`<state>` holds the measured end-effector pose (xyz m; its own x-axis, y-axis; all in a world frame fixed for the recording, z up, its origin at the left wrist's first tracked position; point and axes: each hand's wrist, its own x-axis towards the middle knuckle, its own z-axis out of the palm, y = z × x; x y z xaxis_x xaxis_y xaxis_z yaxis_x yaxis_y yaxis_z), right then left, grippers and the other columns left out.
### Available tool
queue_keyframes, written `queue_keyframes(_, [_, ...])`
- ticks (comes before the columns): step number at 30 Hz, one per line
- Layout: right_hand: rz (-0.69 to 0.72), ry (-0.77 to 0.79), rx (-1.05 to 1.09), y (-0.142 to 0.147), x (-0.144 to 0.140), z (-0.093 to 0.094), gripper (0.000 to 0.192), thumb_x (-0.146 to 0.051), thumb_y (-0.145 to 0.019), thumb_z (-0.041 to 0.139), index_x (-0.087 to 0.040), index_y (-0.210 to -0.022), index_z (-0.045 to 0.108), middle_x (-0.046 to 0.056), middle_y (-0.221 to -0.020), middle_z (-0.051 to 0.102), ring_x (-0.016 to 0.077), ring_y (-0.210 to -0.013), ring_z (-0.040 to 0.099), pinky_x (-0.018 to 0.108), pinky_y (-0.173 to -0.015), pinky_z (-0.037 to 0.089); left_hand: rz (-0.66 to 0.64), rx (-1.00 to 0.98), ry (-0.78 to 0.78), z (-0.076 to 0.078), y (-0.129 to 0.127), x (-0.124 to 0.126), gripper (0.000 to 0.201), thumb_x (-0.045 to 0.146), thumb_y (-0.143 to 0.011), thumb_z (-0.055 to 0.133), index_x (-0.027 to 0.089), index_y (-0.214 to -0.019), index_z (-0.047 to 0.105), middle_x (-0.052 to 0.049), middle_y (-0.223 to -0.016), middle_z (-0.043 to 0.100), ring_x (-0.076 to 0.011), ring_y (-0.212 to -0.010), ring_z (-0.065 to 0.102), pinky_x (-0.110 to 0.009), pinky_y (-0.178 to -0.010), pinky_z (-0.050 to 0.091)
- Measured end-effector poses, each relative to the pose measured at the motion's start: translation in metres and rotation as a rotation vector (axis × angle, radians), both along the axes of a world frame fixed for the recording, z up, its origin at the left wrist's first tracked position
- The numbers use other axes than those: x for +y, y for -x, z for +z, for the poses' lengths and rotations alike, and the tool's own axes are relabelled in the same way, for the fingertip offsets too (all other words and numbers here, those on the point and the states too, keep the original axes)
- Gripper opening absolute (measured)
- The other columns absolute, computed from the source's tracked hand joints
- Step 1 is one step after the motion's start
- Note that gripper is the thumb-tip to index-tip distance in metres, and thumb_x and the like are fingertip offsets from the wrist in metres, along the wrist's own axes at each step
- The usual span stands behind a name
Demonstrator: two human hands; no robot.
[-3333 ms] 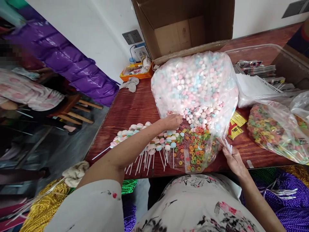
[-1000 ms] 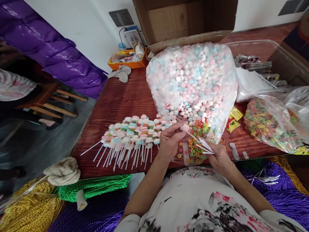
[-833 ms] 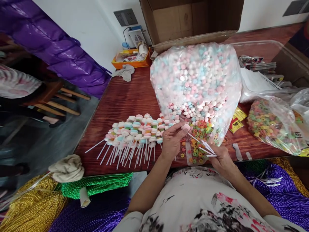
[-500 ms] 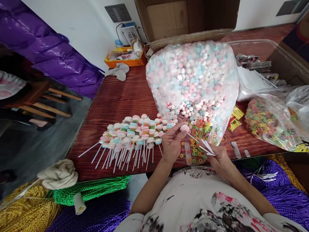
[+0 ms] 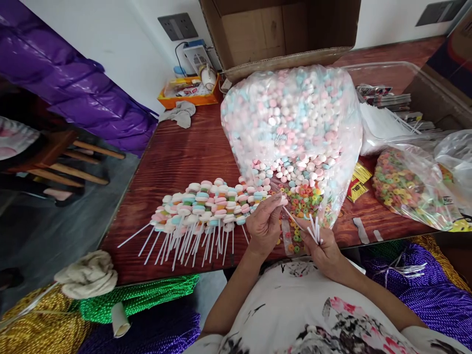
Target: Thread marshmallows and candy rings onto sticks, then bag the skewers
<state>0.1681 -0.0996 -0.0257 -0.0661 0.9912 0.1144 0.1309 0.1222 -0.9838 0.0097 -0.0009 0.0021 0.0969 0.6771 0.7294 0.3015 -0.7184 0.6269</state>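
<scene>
My left hand (image 5: 264, 225) pinches a pink marshmallow (image 5: 283, 201) between thumb and fingers. A white stick (image 5: 289, 213) runs from that marshmallow to my right hand (image 5: 324, 250), which is closed on several white sticks (image 5: 315, 230). Beyond both hands lies a large clear bag of pink, white and blue marshmallows (image 5: 291, 118). Coloured ring-shaped cereal (image 5: 306, 196) is spread at the mouth of this bag. To the left of my hands rests a pile of marshmallow skewers (image 5: 202, 204), their white sticks pointing toward the table's near edge.
A bag of ring cereal (image 5: 401, 184) and a plastic bin (image 5: 391, 66) with sticks and packets stand at right. Behind the marshmallows is an open cardboard box (image 5: 254, 37). An orange tray (image 5: 188, 101) sits at back left. Bead strands (image 5: 140, 297) hang below the table's front edge.
My right hand has moved left, closer to my left hand, and its sticks now point more upward. The marshmallow has turned in my left fingers. The view has shifted slightly.
</scene>
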Motion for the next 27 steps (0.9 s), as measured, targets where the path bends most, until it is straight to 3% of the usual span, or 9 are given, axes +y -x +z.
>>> queue_keyframes(5, [-0.056,0.069,0.166,0.019,0.003,-0.01,0.042,-0.037,-0.102,0.048,-0.023,-0.14,0.059,-0.005,-0.059,0.042,0.0112,-0.052,0.039,0.024,-0.048,0.037,0.032,0.156,-0.165,0.004,0.0,0.004,0.037,0.004,-0.089,0.061,0.023,-0.12,0.068,-0.007,-0.117,0.076,-0.0196,-0.108,0.073,-0.035,-0.092,0.063])
queue_keyframes(11, [-0.106,0.082,0.215,0.016,0.023,-0.002,0.04,-0.046,-0.099,0.051,-0.021,-0.126,0.069,-0.005,-0.057,0.041,0.0109,-0.05,0.037,0.024,-0.046,0.035,-0.026,0.25,-0.197,0.007,-0.004,0.019,0.035,0.01,-0.095,0.054,0.022,-0.125,0.067,-0.009,-0.126,0.072,-0.0204,-0.114,0.07,-0.035,-0.097,0.06])
queue_keyframes(15, [-0.058,0.081,0.117,-0.015,0.04,0.012,0.03,-0.042,-0.096,0.059,-0.021,-0.111,0.075,-0.005,-0.058,0.04,0.0099,-0.051,0.037,0.024,-0.047,0.032,-0.105,0.139,-0.07,0.02,-0.006,0.034,0.03,0.019,-0.093,0.062,0.024,-0.122,0.069,-0.006,-0.118,0.075,-0.0203,-0.112,0.07,-0.036,-0.101,0.058])
queue_keyframes(18, [-0.037,0.039,0.086,-0.026,0.043,0.017,0.027,-0.037,-0.094,0.062,-0.022,-0.113,0.074,-0.005,-0.059,0.039,0.0091,-0.051,0.037,0.023,-0.048,0.033,-0.182,0.004,0.081,0.023,-0.008,0.037,0.026,0.022,-0.09,0.068,0.023,-0.116,0.073,-0.005,-0.112,0.077,-0.0211,-0.107,0.072,-0.037,-0.098,0.059])
queue_keyframes(23, [-0.1,0.012,0.091,-0.012,0.037,0.014,0.035,-0.041,-0.099,0.052,-0.022,-0.121,0.071,-0.004,-0.059,0.042,0.0104,-0.05,0.038,0.024,-0.047,0.034,-0.263,-0.262,0.451,0.007,-0.013,0.026,0.028,0.032,-0.087,0.072,0.026,-0.114,0.075,-0.005,-0.115,0.076,-0.0256,-0.105,0.073,-0.044,-0.095,0.062])
queue_keyframes(27, [-0.136,0.032,0.097,-0.002,0.034,0.016,0.04,-0.045,-0.099,0.05,-0.021,-0.126,0.067,-0.004,-0.057,0.042,0.0117,-0.05,0.037,0.025,-0.048,0.036,-0.253,-0.341,0.532,-0.003,-0.017,0.012,0.031,0.037,-0.086,0.072,0.027,-0.115,0.075,-0.005,-0.115,0.076,-0.0262,-0.107,0.073,-0.046,-0.098,0.06])
